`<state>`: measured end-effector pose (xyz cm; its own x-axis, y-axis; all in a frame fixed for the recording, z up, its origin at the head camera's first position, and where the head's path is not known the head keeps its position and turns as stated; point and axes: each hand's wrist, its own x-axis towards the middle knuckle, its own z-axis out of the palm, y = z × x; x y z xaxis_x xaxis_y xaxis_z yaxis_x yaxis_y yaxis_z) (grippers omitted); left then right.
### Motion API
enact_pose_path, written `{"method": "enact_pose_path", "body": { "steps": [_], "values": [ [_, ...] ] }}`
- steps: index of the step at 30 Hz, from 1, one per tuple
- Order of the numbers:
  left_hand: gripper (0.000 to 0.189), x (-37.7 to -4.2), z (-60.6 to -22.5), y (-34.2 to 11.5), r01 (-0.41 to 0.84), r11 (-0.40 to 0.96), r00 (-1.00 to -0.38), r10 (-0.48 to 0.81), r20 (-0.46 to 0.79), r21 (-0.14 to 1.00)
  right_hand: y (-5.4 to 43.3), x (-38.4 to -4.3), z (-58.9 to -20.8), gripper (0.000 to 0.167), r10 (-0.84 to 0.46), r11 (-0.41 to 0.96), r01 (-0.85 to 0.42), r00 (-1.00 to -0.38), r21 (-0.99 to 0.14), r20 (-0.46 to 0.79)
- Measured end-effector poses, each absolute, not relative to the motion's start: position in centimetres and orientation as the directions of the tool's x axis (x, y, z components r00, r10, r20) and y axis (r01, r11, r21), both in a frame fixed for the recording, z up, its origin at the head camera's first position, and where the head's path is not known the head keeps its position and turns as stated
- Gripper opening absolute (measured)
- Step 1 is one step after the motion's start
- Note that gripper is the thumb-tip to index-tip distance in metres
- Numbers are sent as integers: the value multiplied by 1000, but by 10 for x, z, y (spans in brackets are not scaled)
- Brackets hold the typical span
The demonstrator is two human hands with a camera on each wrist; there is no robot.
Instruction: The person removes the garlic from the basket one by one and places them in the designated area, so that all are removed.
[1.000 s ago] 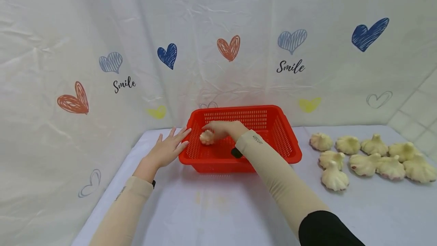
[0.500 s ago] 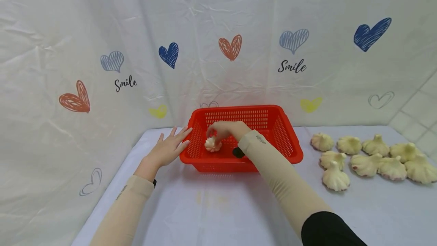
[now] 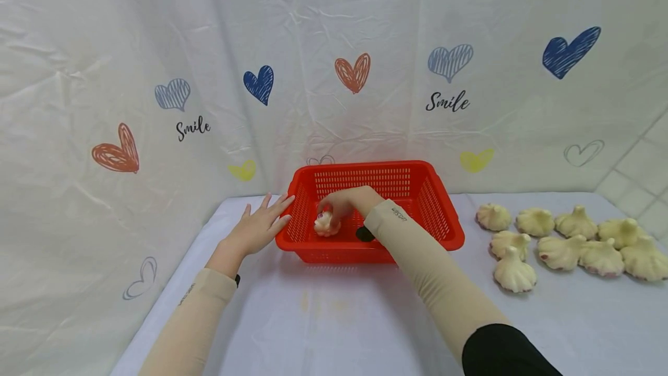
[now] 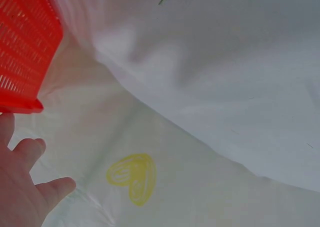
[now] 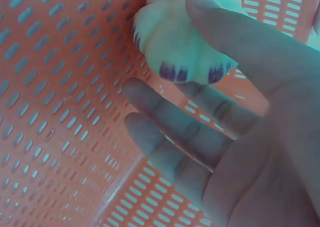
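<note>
A red perforated plastic basket (image 3: 370, 253) stands on the white-covered table, near the back cloth. Inside it, toward the left end, my right hand (image 3: 344, 202) holds a garlic bulb (image 3: 325, 225). The right wrist view has the thumb laid across the pale garlic bulb (image 5: 172, 47), whose edge bears purple marks; two other fingers stretch out below it. My left hand (image 3: 253, 228) lies at the basket's left side, fingers spread, fingertips on the rim. Part of that left hand (image 4: 20, 182) shows beneath the basket rim in the left wrist view.
Several more garlic bulbs (image 3: 558, 252) lie grouped on the right side of the table (image 3: 323, 329). Behind the basket hangs a white cloth (image 3: 386, 22) printed with hearts and lettering.
My right hand and the garlic bulb have shifted slightly right and toward me inside the basket, and the fingers have closed in around the bulb. The left hand stays at the rim.
</note>
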<state>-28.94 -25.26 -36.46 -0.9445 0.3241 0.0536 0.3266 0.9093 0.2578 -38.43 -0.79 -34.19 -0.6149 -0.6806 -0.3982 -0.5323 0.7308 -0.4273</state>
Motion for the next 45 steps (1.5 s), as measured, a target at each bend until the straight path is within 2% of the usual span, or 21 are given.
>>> {"method": "enact_pose_path", "body": {
  "steps": [7,16,22,30,38,45],
  "values": [
    [61,-289,-365,-249,328,911,-944,325,55,251,-4,-380,-340,51,-641,760,-428,-619,-489,-454],
    [62,-288,-367,-249,322,908,-946,322,44,269,2,-375,-339,49,-671,727,-449,-626,-519,-398],
    [62,-289,-367,-251,327,907,-944,325,53,267,13,-376,-332,49,-690,700,-480,-647,-529,-326],
    [62,-288,-366,-253,325,906,-945,324,52,270,30,-370,-311,53,-712,667,-575,-678,-474,-181],
    [63,-291,-365,-255,331,904,-943,330,52,271,51,-361,-297,56,-712,621,-548,-694,-560,-110],
    [63,-292,-366,-254,336,900,-941,334,55,277,72,-349,-289,56,-732,537,-588,-681,-605,13]
  ]
}}
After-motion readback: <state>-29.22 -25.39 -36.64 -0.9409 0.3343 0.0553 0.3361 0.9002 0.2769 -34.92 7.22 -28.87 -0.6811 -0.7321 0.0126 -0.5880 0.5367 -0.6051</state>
